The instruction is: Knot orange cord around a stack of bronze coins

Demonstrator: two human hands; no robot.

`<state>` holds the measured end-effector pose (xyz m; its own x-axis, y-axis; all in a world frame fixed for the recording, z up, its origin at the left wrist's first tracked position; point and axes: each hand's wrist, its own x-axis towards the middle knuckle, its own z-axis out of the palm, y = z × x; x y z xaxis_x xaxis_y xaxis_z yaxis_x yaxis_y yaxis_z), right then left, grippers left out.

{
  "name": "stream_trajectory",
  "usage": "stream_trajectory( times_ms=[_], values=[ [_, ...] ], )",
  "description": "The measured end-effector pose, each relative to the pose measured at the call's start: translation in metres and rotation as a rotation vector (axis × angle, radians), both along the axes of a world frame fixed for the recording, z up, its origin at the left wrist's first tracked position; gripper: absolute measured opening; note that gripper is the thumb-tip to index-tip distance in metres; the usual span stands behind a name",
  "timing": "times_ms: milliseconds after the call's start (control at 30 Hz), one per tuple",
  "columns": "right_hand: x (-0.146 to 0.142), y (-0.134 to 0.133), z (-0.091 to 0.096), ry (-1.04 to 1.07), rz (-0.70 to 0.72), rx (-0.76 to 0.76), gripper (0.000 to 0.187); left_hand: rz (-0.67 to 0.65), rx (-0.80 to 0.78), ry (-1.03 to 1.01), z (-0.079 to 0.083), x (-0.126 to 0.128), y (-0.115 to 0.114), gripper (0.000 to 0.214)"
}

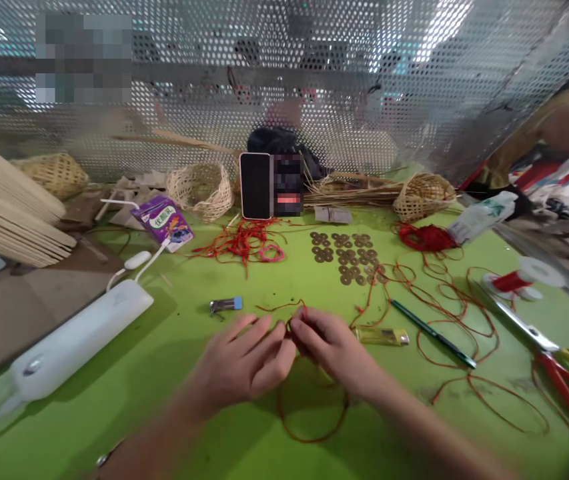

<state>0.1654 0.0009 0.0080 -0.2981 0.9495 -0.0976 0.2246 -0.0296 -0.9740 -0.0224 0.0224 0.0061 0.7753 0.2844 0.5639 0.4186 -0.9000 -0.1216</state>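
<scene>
My left hand (pixel 247 357) and my right hand (pixel 331 347) meet at the middle of the green table, fingers pinched together on a red cord (pixel 314 441). A short end of the cord sticks out beyond the fingertips, and a loop hangs toward me below the hands. Something small and dark shows between the fingertips; most of it is hidden. Just right of my right hand lies a yellow lighter (pixel 381 336). Ahead of my left hand is a nail clipper (pixel 225 305) with a blue end. Coins (pixel 347 257) with holes lie in clusters beyond the hands.
At right are a green pen (pixel 433 333), scissors (pixel 539 340), a spool of red thread (pixel 511 281) and loose red cord. A power strip (pixel 81 337) and purple drink carton (pixel 163 222) occupy the left. Behind stand a phone (pixel 255 187), woven baskets (pixel 201 190) and a perforated metal screen.
</scene>
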Motion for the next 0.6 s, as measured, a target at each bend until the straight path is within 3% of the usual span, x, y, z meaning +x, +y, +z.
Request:
stream_trajectory(
  times_ms=[100,200,333,433,600],
  values=[
    [0.003,0.002,0.002,-0.071,0.028,0.05,0.024,-0.016,-0.245,-0.162,-0.004,0.003,-0.003,0.029],
    [0.008,0.005,0.007,-0.065,0.1,0.073,0.022,0.007,-0.724,-0.431,-0.007,0.008,-0.007,0.042],
    [0.014,0.007,0.009,-0.115,0.138,0.07,0.022,0.069,-1.271,-0.557,-0.008,0.012,-0.011,0.026],
    [0.014,0.007,0.008,-0.162,0.149,0.082,0.021,0.051,-1.523,-0.557,-0.007,0.014,-0.011,0.018],
    [0.012,0.005,0.009,-0.119,0.14,0.092,0.021,-0.053,-1.837,-0.743,-0.009,0.021,-0.012,0.012]
  ],
)
